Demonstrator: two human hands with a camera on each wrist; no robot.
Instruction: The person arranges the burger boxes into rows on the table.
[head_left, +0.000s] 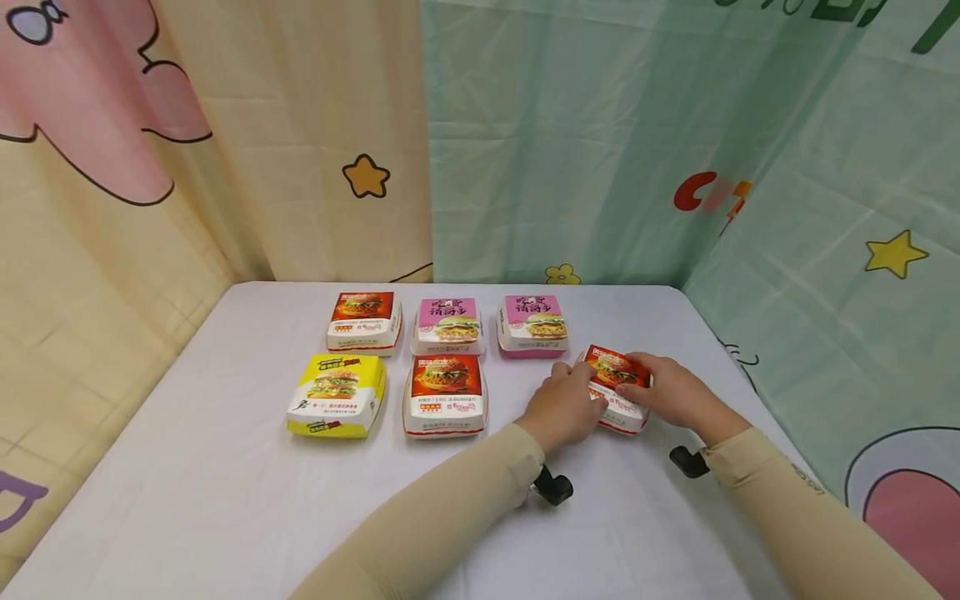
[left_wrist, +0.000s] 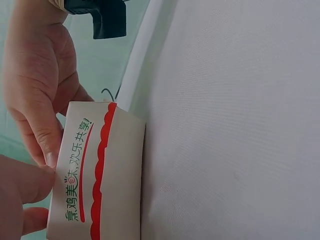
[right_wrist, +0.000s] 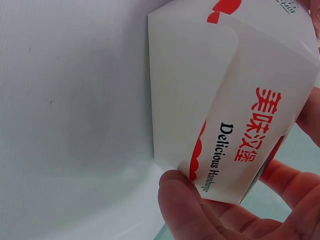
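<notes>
At the right of the table, both hands hold a red-and-white burger box (head_left: 617, 367), turned slightly askew. The left hand (head_left: 564, 406) grips its left side, with fingers over the top edge. On the opposite side, the right hand (head_left: 675, 396) has its thumb and fingers around the edge. The left wrist view shows the box's white front (left_wrist: 120, 170) with a red scalloped band, its base against the cloth. Up close in the right wrist view, the thumb (right_wrist: 182, 200) presses near a lower corner of the side printed "Delicious Hamburger".
Left of the hands stand two more red-and-white boxes (head_left: 446, 396) (head_left: 363, 322), two pink-topped boxes (head_left: 448, 325) (head_left: 533, 325) and a yellow box (head_left: 337, 396), in two rows. The white-covered table (head_left: 225, 500) is bordered by printed curtains (head_left: 555, 167).
</notes>
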